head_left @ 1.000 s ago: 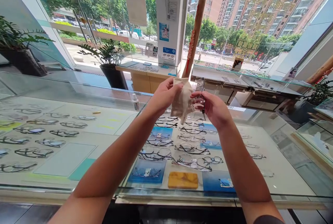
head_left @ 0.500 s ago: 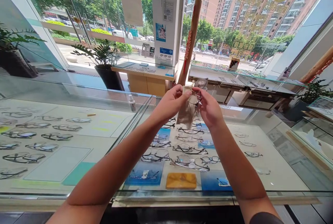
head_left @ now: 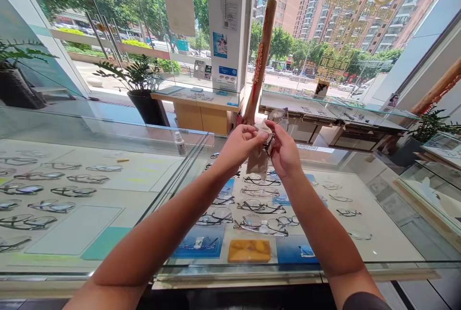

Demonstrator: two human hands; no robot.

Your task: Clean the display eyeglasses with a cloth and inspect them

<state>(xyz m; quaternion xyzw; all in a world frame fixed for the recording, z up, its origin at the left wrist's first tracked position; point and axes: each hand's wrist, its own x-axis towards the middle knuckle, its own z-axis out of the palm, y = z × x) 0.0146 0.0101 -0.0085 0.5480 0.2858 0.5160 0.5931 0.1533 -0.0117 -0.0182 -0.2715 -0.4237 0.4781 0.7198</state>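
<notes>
Above a glass display counter (head_left: 108, 257) my two hands meet at chest height. My left hand (head_left: 238, 148) is closed on a beige cleaning cloth (head_left: 258, 159), which hangs down below my fingers and is pressed against a pair of glasses (head_left: 275, 123). My right hand (head_left: 285, 153) is closed on those glasses, whose upper lens sticks out above my fingers. The lower part of the frame is hidden by the cloth and my hands.
Under the counter glass lie several rows of eyeglasses (head_left: 252, 207) and a yellow pad (head_left: 249, 251). A small white bottle (head_left: 179, 144) stands on the counter top. A potted plant (head_left: 139, 84), a tall wooden post (head_left: 260, 55) and more display counters (head_left: 324, 113) stand behind.
My hands have drawn closer together and the cloth is bunched tighter over the glasses. The view has shifted slightly down and right.
</notes>
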